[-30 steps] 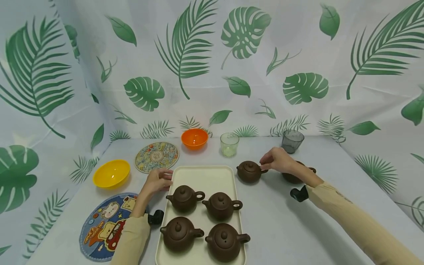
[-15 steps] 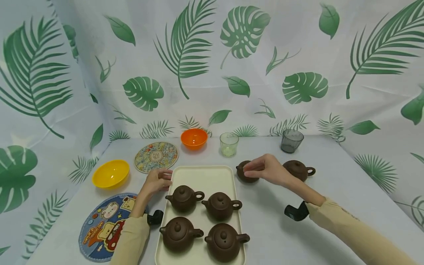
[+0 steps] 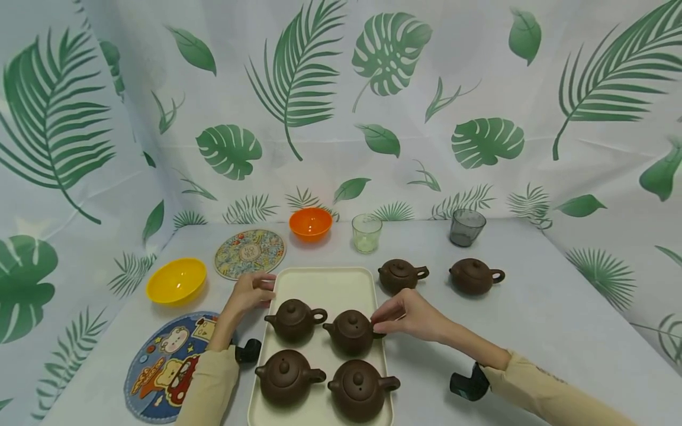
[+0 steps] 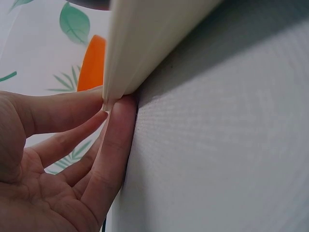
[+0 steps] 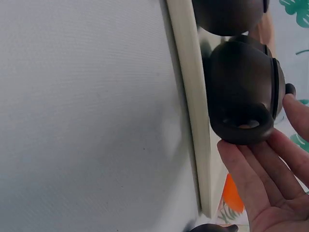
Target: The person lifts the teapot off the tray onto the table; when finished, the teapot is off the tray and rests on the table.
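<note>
From the head camera, your right hand [image 3: 407,316] pinches the handle of the back-right teapot [image 3: 351,331] on the cream tray [image 3: 325,284], while your left hand [image 3: 253,293] grips the tray's far-left edge on the bench [image 3: 533,331]. At the left wrist, fingers [image 4: 116,140] clamp the tray rim. At the right wrist, fingertips [image 5: 256,164] touch the handle.
</note>
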{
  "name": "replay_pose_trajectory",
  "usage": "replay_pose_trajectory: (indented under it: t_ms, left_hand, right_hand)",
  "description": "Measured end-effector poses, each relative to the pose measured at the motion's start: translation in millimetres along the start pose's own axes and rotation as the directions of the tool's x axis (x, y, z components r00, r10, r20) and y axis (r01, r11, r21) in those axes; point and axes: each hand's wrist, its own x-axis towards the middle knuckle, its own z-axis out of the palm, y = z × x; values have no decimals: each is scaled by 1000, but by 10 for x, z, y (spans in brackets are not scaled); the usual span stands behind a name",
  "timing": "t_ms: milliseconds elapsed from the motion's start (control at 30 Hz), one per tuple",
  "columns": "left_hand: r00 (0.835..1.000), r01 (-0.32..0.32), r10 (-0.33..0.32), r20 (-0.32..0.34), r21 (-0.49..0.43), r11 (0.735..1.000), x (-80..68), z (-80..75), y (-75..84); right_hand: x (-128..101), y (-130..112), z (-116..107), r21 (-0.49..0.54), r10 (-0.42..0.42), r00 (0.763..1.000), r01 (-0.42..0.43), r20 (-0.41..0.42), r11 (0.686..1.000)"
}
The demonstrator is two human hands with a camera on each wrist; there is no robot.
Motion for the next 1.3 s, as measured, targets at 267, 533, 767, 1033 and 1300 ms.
replay_pose_trajectory:
  t_ms: [267,533,767,1033,1300]
  left_hand:
    - [1000,3,-3,2,0,1000,-7,0,10]
    - [1000,11,-11,1,10,1000,-2,0,4]
    - [1000,18,-18,2,8,1000,-5,3,10]
    - [1000,2,-2,-2,4,1000,-3,12,17]
    - [1000,4,-4,-11,19,1000,-8,13,16]
  right_hand:
    - [-36,-7,101,-86,4,998,-10,-64,996]
    - [-58,-20,204,-117,14,987,-33,-161,993]
    - [-86,-43,213,-107,29,980,-50,-195,993]
    - [-227,-86,-119,-102,-24,982,5,-185,995]
    - [-554,58,-505,-135,-61,983,37,-175,990]
